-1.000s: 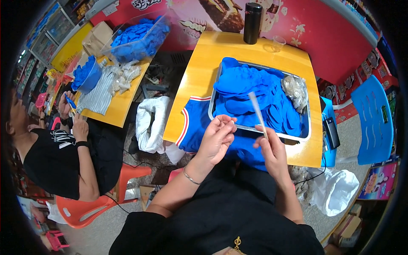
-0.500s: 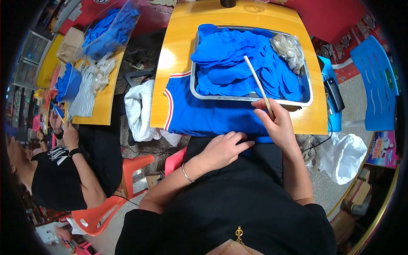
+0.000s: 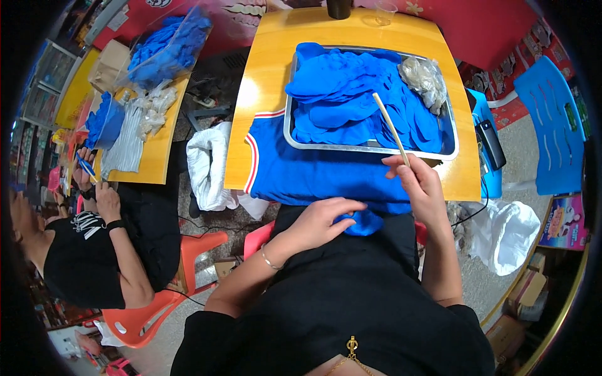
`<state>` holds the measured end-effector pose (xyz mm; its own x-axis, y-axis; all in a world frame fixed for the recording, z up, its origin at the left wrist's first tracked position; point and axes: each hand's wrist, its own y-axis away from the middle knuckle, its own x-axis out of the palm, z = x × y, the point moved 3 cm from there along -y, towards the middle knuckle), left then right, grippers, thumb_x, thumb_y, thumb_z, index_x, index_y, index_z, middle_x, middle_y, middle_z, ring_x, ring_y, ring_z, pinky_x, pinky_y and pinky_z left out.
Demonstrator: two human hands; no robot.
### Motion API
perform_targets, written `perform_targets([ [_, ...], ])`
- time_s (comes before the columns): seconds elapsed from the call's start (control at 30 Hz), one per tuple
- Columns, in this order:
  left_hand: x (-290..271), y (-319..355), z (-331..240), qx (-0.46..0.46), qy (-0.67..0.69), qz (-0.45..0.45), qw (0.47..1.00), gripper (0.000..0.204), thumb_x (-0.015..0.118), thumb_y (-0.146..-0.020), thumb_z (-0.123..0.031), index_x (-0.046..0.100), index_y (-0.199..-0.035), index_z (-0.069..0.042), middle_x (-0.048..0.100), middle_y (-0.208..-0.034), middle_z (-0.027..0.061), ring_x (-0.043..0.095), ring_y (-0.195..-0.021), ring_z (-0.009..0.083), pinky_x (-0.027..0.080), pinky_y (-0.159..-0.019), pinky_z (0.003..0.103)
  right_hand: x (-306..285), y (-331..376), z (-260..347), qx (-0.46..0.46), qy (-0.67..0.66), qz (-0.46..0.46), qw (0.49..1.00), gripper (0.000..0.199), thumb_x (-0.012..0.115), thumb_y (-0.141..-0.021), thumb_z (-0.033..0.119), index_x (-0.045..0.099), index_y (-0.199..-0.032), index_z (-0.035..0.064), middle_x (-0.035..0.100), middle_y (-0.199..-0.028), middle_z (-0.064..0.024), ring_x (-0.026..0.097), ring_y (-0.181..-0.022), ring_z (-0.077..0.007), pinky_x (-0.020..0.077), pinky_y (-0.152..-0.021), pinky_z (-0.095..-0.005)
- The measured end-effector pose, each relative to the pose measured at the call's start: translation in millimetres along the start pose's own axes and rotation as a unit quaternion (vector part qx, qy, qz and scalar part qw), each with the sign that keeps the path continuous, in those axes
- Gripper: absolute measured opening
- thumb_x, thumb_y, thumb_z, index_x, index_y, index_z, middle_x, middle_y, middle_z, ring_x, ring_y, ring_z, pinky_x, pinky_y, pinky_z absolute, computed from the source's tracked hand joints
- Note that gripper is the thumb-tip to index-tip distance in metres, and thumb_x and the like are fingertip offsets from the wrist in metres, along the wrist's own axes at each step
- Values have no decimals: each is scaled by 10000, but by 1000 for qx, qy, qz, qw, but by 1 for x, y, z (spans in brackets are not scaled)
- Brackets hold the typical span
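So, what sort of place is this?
Probably a small shop doubling as a handwork space: glass-fronted cabinets stand at upper left, a metal tray of blue pieces sits on the yellow table, and another person sits by a second table.

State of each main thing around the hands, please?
Right hand: gripping pale stick
Pale stick: tilted
Left hand: at a blue piece, grip unclear
Metal tray: heaped with blue pieces
Clear plastic: crumpled
Blue garment: spread out
Clear cup: upright
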<state>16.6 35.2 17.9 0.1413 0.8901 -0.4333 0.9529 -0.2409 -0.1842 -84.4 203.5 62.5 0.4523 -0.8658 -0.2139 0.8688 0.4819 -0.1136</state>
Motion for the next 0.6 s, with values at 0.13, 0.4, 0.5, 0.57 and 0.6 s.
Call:
perform_targets([
  [0.13,-36,-2,-6,-124,374,-104,913,184,569,-883,-76,553,-1064,-52,579,-919,-13,503,-706,24,372,-558,143,3,5,15,46,-20,55,997,251,469,-902,108,591,-1094,2,587,-794,-25,507,-681,-63,391,-608,-195],
  [0.4,-39,-30,-14,-165,591,-50,788,110,514,-918,-95,529,-1022,-63,588,-891,20,589,-765,78,455,-590,182,28,-15,35,-1,-136,93,986,392,672,-765,21,506,-1119,-15,515,-991,-60,488,-841,-81,416,-671,-215],
  [0.5,-41,-38,-10,-173,598,-24,782,151,506,-927,-128,527,-1065,-69,596,-927,33,596,-789,92,482,-663,208,32,-32,42,30,-147,91,985,334,676,-767,30,512,-1055,-14,528,-908,-42,499,-746,-63,415,-605,-199],
  [0.57,-43,-46,-12,-234,611,-60,754,235,498,-935,-144,512,-1157,-67,589,-973,22,569,-830,75,458,-707,196,29,-43,45,44,-116,58,991,254,690,-765,57,520,-943,-7,526,-791,-23,470,-615,-48,390,-527,-197],
  [0.6,-44,-49,-9,-233,611,-60,754,235,498,-935,-144,512,-1157,-67,589,-973,22,569,-830,75,458,-707,196,27,-48,45,44,-116,59,991,254,690,-765,57,520,-943,-7,526,-791,-23,470,-615,-48,390,-527,-197],
])
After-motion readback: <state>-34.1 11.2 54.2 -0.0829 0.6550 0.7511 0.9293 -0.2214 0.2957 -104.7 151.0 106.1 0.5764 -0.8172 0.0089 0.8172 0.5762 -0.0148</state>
